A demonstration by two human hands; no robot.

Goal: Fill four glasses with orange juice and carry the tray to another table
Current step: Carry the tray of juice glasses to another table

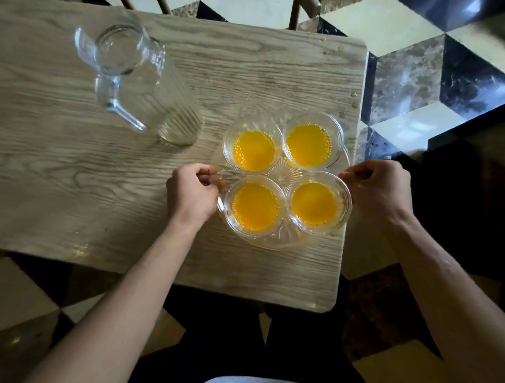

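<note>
A round clear glass tray [286,175] sits on the right part of a wooden table [101,184]. On it stand several clear glasses of orange juice: back left [253,150], back right [309,146], front left [255,207] and front right [314,204]. My left hand [193,190] grips the tray's left rim with curled fingers. My right hand [375,191] grips the tray's right rim, beside the front right glass. An empty clear glass jug [134,79] stands at the table's back left.
Droplets lie along the table's right edge [354,103]. Chair legs [294,10] show beyond the far edge. A patterned tiled floor [409,76] surrounds the table. A dark surface [479,137] lies at the right. My legs are below the table's front edge.
</note>
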